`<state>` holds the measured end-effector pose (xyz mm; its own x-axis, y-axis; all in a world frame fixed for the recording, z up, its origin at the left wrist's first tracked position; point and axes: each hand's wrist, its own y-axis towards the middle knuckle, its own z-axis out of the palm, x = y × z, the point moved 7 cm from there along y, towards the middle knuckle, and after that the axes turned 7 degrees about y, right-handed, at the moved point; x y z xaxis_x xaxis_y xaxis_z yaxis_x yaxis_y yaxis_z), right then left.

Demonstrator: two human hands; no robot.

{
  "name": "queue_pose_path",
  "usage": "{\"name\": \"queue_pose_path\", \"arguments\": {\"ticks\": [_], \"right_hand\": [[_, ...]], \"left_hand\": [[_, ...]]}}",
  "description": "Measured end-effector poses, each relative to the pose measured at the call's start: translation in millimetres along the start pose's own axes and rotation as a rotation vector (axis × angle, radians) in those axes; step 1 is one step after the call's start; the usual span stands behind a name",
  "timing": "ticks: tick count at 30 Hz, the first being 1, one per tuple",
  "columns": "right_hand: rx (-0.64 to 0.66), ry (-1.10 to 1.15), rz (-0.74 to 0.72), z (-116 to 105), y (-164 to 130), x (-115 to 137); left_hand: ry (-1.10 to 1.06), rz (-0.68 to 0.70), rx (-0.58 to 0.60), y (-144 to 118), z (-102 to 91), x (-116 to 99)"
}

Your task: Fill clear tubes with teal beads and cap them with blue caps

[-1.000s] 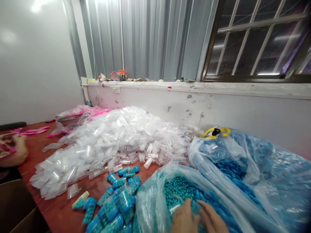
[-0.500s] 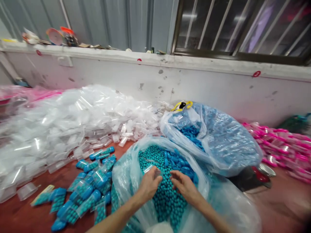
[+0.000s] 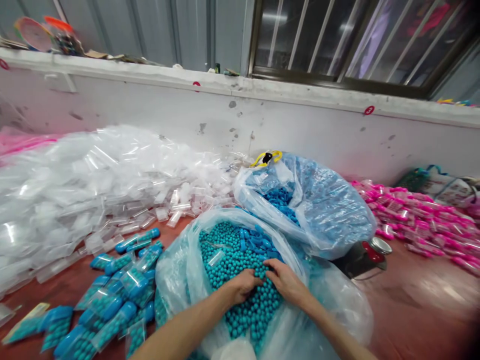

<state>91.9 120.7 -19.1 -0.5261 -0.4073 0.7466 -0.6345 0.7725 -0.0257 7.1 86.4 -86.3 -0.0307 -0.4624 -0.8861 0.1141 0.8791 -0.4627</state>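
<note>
An open translucent plastic bag (image 3: 176,250) holds a heap of small turquoise beads (image 3: 221,240), with blue plastic caps (image 3: 260,242) piled at its back right. My left hand (image 3: 243,286) is down at the beads, its fingers drawn together; whatever lies between them is hidden. Just right of it, my right hand (image 3: 284,281) touches the beads with bent fingers, thumb and forefinger apart, nothing visible in them. One clear plastic container (image 3: 216,258) lies on the beads behind my left hand. Left of the bag are several bead-filled clear containers with blue caps (image 3: 127,312).
A large heap of clear empty containers (image 3: 112,175) covers the left and back of the red table (image 3: 412,295). Behind the bead bag lies another bag (image 3: 333,215) with blue parts. Pink-capped pieces (image 3: 416,215) are piled right, near a dark can-like object with a metal lid (image 3: 380,245).
Both hands have lowered onto the beads, the left reaching further right, close to the right one. The head view has turned slightly to the right.
</note>
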Motion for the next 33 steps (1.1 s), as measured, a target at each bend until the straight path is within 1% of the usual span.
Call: {"name": "queue_pose_path", "arguments": {"ticks": [2,5,6,8,9,10,11,13,16,19,22,24,25,27,30,31,32,33], "right_hand": [[0.075,-0.075,-0.027,5.1,-4.6,2.9],[0.245,-0.221,-0.051,13.2,-6.4,14.3],[0.266,-0.301,-0.062,13.5,-3.3,20.3],[0.212,-0.478,-0.087,10.4,10.5,35.0],[0.137,-0.571,-0.102,7.6,20.4,43.5],[0.088,-0.611,-0.112,7.5,31.1,50.9],[0.065,-0.625,-0.116,9.9,42.0,56.4],[0.051,-0.648,-0.125,17.7,62.1,62.5],[0.107,-0.676,-0.161,30.8,77.5,61.6],[0.168,-0.704,-0.193,34.0,69.7,53.5],[0.176,-0.746,-0.199,27.7,48.1,44.0],[0.172,-0.775,-0.189,23.4,33.7,39.3],[0.175,-0.787,-0.183,22.1,27.9,38.0],[0.154,-0.805,-0.184,19.4,20.6,39.7],[0.021,-0.774,-0.24,12.9,18.3,52.2],[-0.019,-0.724,-0.242,10.9,18.8,54.9],[-0.04,-0.651,-0.225,10.0,19.6,55.0],[-0.034,-0.562,-0.195,10.6,20.5,52.5]], "left_hand": [[-0.105,0.032,-0.053,-10.0,-6.1,3.1],[-0.163,0.062,-0.156,-27.2,-23.3,6.4],[-0.175,0.066,-0.178,-31.9,-28.6,6.8],[-0.205,0.068,-0.19,-39.0,-35.6,6.1],[-0.224,0.064,-0.183,-41.4,-37.4,5.2],[-0.244,0.06,-0.172,-43.3,-38.1,4.1],[-0.261,0.055,-0.159,-44.9,-38.1,2.7],[-0.282,0.048,-0.13,-48.4,-37.0,-0.4],[-0.287,0.048,-0.088,-55.7,-35.7,-3.8],[-0.314,0.088,-0.073,-63.2,-38.3,-5.3],[-0.343,0.155,-0.07,-65.3,-40.9,-5.3],[-0.313,0.175,-0.08,-63.9,-40.8,-3.7],[-0.277,0.182,-0.095,-63.2,-40.8,-3.1],[-0.139,0.223,-0.157,-63.8,-42.1,-4.7],[0.146,0.33,-0.294,-68.6,-46.0,-12.5],[0.206,0.333,-0.327,-69.1,-47.3,-13.0],[0.228,0.304,-0.339,-68.0,-48.5,-11.2],[0.22,0.255,-0.33,-65.7,-49.3,-7.8]]}}
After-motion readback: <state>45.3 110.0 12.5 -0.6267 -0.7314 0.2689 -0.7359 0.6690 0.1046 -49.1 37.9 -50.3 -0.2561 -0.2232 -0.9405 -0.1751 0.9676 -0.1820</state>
